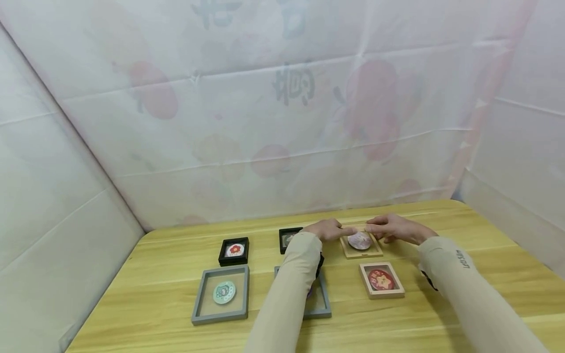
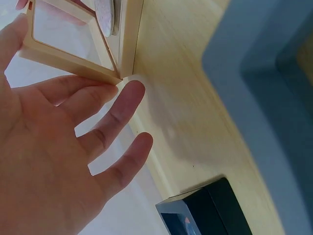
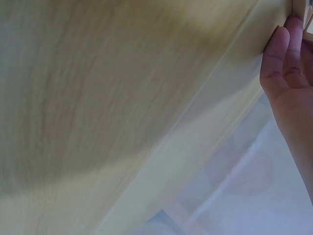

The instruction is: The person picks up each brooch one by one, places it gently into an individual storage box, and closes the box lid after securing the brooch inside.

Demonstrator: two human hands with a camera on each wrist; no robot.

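A light wooden display frame (image 1: 364, 255) lies at the back right of the table, its hinged clear lid (image 2: 73, 64) raised. Inside is a round pinkish-purple badge (image 1: 359, 240). My left hand (image 1: 325, 229) pinches the lid's edge between thumb and bent fingers, while its other fingers (image 2: 124, 156) spread away. On the frame's far right side, my right hand (image 1: 400, 229) grips the lid, thumb toward its upper edge and fingers curled behind. Only part of this grip shows at the corner of the right wrist view.
Nearer me sits another wooden frame (image 1: 386, 295) with a red star badge. Two grey frames (image 1: 198, 299) stand at front; my left sleeve (image 1: 291, 289) partly covers one. Two small black frames (image 1: 227, 262) lie behind them. White cloth walls (image 1: 265, 122) enclose the table's back and sides.
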